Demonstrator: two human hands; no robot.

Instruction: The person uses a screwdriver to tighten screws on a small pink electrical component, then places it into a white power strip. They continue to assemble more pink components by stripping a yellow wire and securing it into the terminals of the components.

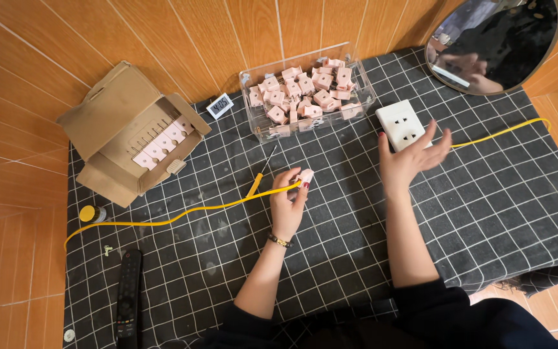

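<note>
Head view: left hand (287, 197) grasps pink plug (305, 176); right hand (408, 155) released; black grid cloth (485, 194) on wooden floor (20, 129).

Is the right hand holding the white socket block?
No, the right hand is open just beside the white socket block, without gripping it.

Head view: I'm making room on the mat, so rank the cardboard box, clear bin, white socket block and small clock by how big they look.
1. cardboard box
2. clear bin
3. white socket block
4. small clock
All lie about equally far away, so the order looks reliable.
</note>
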